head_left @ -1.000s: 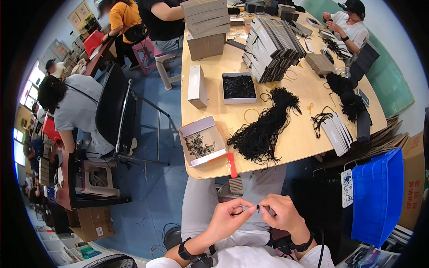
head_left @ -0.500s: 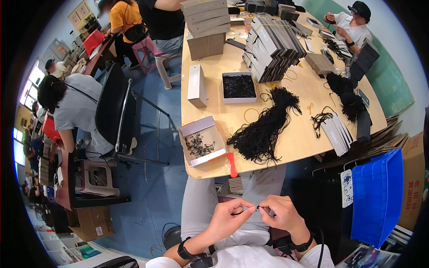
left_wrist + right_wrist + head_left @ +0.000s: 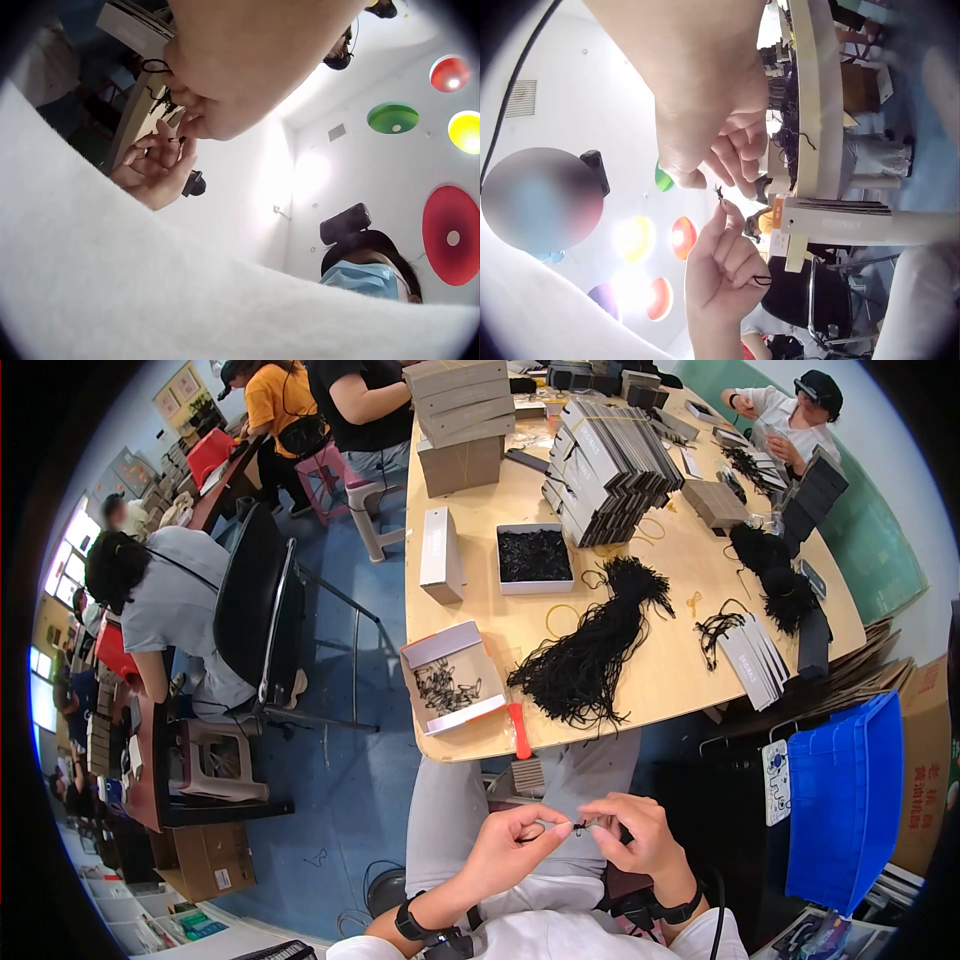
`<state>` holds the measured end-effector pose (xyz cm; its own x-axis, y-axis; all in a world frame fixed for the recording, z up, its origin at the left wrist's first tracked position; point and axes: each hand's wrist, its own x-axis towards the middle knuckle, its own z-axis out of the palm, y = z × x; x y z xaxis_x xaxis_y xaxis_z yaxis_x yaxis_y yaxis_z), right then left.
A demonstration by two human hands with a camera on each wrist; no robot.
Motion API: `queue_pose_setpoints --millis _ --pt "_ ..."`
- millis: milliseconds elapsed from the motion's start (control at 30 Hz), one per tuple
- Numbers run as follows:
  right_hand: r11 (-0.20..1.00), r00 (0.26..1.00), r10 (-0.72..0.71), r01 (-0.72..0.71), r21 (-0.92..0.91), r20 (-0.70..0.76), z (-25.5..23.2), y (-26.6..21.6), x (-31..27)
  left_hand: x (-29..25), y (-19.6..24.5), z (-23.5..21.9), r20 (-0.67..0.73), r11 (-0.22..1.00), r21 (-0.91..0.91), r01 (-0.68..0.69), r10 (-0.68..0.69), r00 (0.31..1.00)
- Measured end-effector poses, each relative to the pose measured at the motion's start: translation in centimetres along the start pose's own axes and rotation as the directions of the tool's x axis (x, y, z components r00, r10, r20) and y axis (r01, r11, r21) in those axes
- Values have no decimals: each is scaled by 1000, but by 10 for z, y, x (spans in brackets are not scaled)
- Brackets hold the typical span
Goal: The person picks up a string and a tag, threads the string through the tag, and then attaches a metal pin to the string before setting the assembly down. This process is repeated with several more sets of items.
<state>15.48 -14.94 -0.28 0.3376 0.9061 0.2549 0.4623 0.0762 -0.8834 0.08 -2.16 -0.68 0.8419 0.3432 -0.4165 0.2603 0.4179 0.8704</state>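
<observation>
Above the person's lap in the head view, the left hand (image 3: 512, 848) pinches a short black cord (image 3: 581, 826) between thumb and index finger. Its knotted end (image 3: 719, 192) sticks up past those fingertips in the right wrist view, and a loop of the same dark cord (image 3: 761, 281) shows beside the curled lower fingers. The right hand (image 3: 640, 840) is just to the right of the knot, thumb apart from its loosely bent fingers, gripping nothing. In the left wrist view, the right hand (image 3: 157, 169) is partly covered by the sleeve.
On the table (image 3: 480, 610) ahead lie a bundle of black cords (image 3: 595, 650), an open box of small metal clips (image 3: 445, 685), a box of small black pieces (image 3: 535, 555) and stacked grey cards (image 3: 610, 470). A red-handled tool (image 3: 519, 730) lies at the near edge. A blue bin (image 3: 845, 800) stands right.
The right thumb and fingers have parted from the cord's knotted end and spread slightly, moving up and right. The left hand keeps its pinch in the same place.
</observation>
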Motion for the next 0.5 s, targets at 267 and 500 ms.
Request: queue_pose_setpoints --millis 267,500 --pt "978 986 -158 149 -149 -48 10 8 -1 2 -4 2 -10 998 56 -10 10 1000" --pt "974 993 -96 108 -199 72 -6 -1 -1 -2 -5 -4 67 984 59 -167 163 984"
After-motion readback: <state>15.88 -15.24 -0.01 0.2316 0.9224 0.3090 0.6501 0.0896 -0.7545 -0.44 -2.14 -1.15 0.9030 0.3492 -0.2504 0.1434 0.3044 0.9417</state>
